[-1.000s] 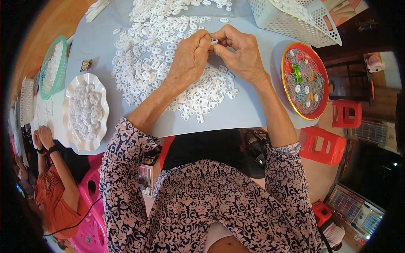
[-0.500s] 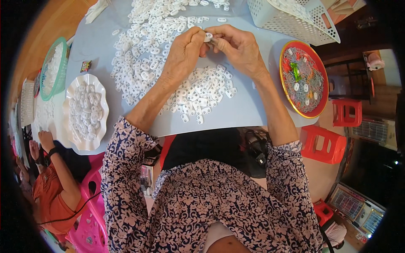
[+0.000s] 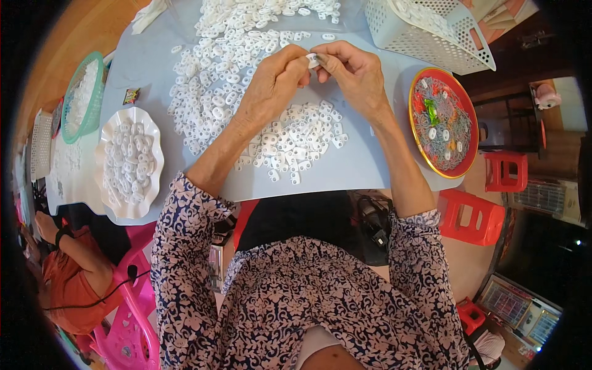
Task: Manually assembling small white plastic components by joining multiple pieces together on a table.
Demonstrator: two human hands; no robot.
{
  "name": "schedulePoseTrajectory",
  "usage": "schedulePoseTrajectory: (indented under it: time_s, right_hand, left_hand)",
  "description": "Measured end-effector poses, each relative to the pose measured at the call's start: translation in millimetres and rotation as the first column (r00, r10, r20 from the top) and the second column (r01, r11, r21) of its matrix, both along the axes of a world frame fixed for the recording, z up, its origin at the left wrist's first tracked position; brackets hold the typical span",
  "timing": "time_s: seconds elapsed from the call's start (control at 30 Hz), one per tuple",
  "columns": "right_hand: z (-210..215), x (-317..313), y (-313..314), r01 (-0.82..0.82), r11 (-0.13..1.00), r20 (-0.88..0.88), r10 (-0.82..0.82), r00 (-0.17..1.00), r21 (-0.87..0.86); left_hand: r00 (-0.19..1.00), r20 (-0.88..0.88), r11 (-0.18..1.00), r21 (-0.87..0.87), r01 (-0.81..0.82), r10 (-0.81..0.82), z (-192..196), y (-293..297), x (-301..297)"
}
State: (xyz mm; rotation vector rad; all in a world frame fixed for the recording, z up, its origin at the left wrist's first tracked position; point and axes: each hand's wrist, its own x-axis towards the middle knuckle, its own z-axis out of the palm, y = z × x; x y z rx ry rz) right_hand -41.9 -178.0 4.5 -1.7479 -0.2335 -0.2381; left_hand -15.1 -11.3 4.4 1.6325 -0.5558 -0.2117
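Pinching small white plastic piece (image 3: 313,60) between both hands: left hand (image 3: 271,83), right hand (image 3: 351,74), above pale blue tabletop (image 3: 345,176). Loose white pieces (image 3: 296,139) beneath. White scalloped plate (image 3: 126,161) holds pieces; red round tray (image 3: 443,122) holds coloured bits; white perforated basket (image 3: 425,31) beyond.

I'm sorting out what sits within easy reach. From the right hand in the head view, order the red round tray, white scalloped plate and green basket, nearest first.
From the right hand:
1. Red round tray, just to its right.
2. White scalloped plate, across the table on the left.
3. Green basket, far left edge.
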Motion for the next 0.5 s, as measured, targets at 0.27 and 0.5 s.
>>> schedulePoseTrajectory:
  time_s: [0.27, 0.5]
  right_hand:
    - [-1.2, 1.8, -4.4, -0.025, 0.996, -0.021, 0.027, 0.999, 0.085]
    - [8.2, -4.3, 8.4, 0.044, 0.990, 0.007, -0.046, 0.999, 0.133]
  left_hand:
    - [1.000, 0.009, 0.998, 0.069, 0.004, -0.005, 1.4, -1.6, 2.3]
    - [0.999, 0.036, 0.999, 0.036, -0.017, 0.015, 2.9, -1.8, -2.4]
